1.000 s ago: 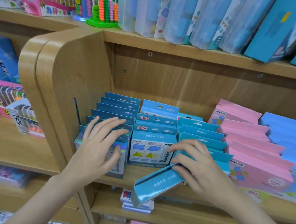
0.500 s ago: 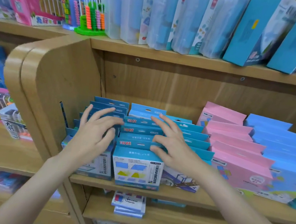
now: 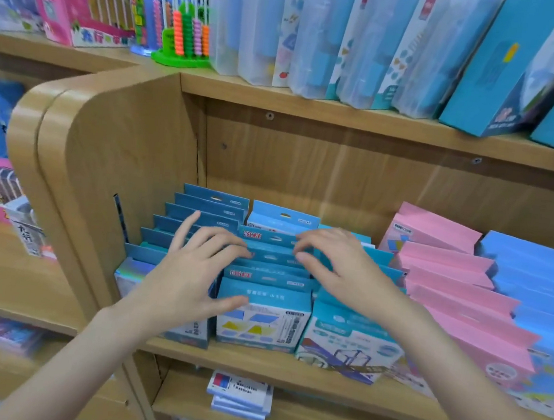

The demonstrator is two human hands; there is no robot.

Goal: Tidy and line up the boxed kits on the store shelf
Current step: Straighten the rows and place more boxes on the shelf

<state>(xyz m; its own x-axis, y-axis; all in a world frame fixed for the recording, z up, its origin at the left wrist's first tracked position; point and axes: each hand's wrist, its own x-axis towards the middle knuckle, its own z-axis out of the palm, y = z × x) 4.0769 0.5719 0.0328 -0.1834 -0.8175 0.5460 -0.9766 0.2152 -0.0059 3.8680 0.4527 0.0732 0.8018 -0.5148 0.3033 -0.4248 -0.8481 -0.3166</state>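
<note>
I saw both hands, left [image 3: 189, 279] and right [image 3: 341, 271], fingers spread (gripping nothing), resting on upright blue cardboard boxed kits [image 3: 263, 314] on the wooden shelf [image 3: 252, 364].

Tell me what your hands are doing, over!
Left hand and right hand open, fingers resting on tops of blue boxed kits. Three rows upright. Pink boxes alongside, nothing blocking.

Three rows of upright blue boxed kits [image 3: 263, 311] stand packed front-to-back under both hands, header cards overlapping like steps.
</note>
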